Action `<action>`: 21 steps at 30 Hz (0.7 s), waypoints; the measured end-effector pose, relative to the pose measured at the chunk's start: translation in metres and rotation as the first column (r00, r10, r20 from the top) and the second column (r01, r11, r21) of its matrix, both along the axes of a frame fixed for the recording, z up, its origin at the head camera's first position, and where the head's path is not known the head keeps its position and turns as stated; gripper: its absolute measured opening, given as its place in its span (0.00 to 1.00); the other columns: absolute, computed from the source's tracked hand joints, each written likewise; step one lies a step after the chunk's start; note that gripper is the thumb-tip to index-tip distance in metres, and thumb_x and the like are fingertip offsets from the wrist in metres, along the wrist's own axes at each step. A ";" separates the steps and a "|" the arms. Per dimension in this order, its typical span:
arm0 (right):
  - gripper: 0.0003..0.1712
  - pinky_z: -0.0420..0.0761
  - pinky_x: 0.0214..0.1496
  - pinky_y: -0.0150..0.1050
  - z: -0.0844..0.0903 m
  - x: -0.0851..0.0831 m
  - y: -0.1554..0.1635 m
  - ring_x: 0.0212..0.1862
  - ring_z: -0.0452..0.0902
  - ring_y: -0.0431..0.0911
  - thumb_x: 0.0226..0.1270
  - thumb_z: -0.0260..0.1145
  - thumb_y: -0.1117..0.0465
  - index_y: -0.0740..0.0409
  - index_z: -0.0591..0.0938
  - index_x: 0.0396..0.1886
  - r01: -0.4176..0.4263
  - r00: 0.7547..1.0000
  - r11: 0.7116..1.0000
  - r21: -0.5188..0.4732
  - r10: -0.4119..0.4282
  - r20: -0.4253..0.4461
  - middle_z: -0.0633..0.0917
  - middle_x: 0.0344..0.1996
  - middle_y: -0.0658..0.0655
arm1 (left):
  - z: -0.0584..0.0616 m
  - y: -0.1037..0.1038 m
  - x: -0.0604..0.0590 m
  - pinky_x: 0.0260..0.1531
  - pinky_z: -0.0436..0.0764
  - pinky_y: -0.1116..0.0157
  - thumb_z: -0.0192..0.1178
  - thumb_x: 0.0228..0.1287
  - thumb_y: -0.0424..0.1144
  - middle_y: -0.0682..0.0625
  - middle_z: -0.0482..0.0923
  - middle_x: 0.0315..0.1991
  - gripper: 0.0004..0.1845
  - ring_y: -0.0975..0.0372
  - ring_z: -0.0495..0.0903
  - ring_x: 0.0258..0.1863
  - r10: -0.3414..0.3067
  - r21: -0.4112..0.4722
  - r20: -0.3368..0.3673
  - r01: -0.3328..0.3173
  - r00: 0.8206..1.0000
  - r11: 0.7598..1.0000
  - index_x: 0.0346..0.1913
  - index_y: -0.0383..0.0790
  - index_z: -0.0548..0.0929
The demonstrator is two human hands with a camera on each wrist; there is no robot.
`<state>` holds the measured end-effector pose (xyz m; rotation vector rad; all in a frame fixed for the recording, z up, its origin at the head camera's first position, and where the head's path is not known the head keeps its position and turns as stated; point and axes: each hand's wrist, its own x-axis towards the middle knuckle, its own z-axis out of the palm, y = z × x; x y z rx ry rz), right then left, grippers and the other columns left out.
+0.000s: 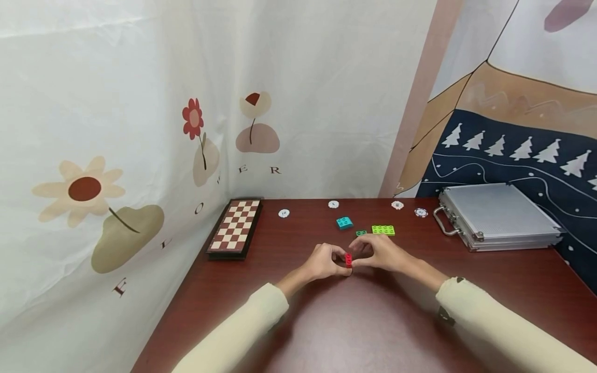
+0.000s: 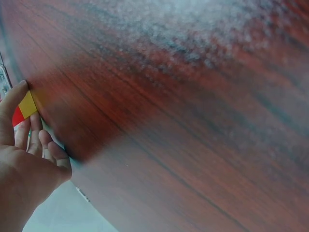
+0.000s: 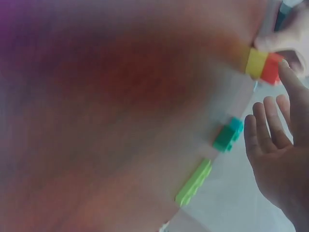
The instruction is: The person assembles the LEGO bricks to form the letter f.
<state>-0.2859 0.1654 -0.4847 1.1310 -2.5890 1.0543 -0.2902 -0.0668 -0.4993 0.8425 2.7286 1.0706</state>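
A small stack of a red brick [image 1: 348, 259] on a yellow brick [image 3: 256, 63] is held just above the dark red table [image 1: 373, 331] at its middle. My left hand [image 1: 338, 260] pinches it from the left; in the left wrist view the thumb [image 2: 10, 111] lies over the yellow and red brick [image 2: 24, 108]. My right hand [image 1: 358, 256] meets it from the right, its index fingertip [image 3: 286, 72] on the red part while the other fingers stay straight. The right thumb is hidden.
Behind the hands lie a teal brick [image 1: 344, 223], a small dark green brick [image 1: 361, 233] and a lime brick [image 1: 383, 230]. Several poker chips [image 1: 284, 213] line the back. A chessboard [image 1: 235, 227] lies at the left, a closed aluminium case [image 1: 496, 216] at the right.
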 end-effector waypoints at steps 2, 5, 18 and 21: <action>0.23 0.87 0.44 0.45 0.005 -0.003 0.007 0.42 0.87 0.48 0.56 0.84 0.57 0.62 0.87 0.49 0.017 1.000 1.000 -0.008 -0.017 -0.005 0.90 0.40 0.55 | 0.000 0.000 0.000 0.38 0.78 0.73 0.83 0.49 0.43 0.60 0.88 0.31 0.15 0.73 0.81 0.30 0.006 -0.002 0.010 -0.006 1.000 1.000 0.40 0.45 0.92; 0.23 0.87 0.45 0.48 0.011 -0.010 0.020 0.43 0.87 0.51 0.57 0.83 0.58 0.64 0.87 0.49 0.055 0.999 0.998 -0.017 -0.055 0.002 0.90 0.41 0.59 | 0.000 0.001 0.001 0.39 0.79 0.73 0.83 0.49 0.43 0.60 0.88 0.32 0.16 0.72 0.81 0.31 0.012 0.003 0.025 -0.012 1.000 1.000 0.41 0.44 0.91; 0.20 0.82 0.51 0.57 0.017 -0.044 0.069 0.47 0.86 0.57 0.59 0.81 0.64 0.65 0.88 0.50 0.242 0.970 0.969 0.049 -0.241 -0.029 0.91 0.43 0.59 | 0.000 0.002 0.001 0.39 0.78 0.73 0.84 0.47 0.42 0.60 0.87 0.30 0.17 0.75 0.80 0.29 0.022 0.004 0.036 -0.022 0.999 1.000 0.41 0.44 0.91; 0.20 0.81 0.52 0.57 0.014 -0.050 0.075 0.48 0.86 0.57 0.59 0.81 0.65 0.66 0.88 0.50 0.266 0.964 0.961 0.068 -0.264 -0.036 0.91 0.44 0.60 | 0.001 0.002 0.001 0.39 0.78 0.73 0.84 0.47 0.42 0.61 0.87 0.30 0.18 0.75 0.80 0.28 0.026 0.004 0.038 -0.026 0.999 1.000 0.41 0.44 0.91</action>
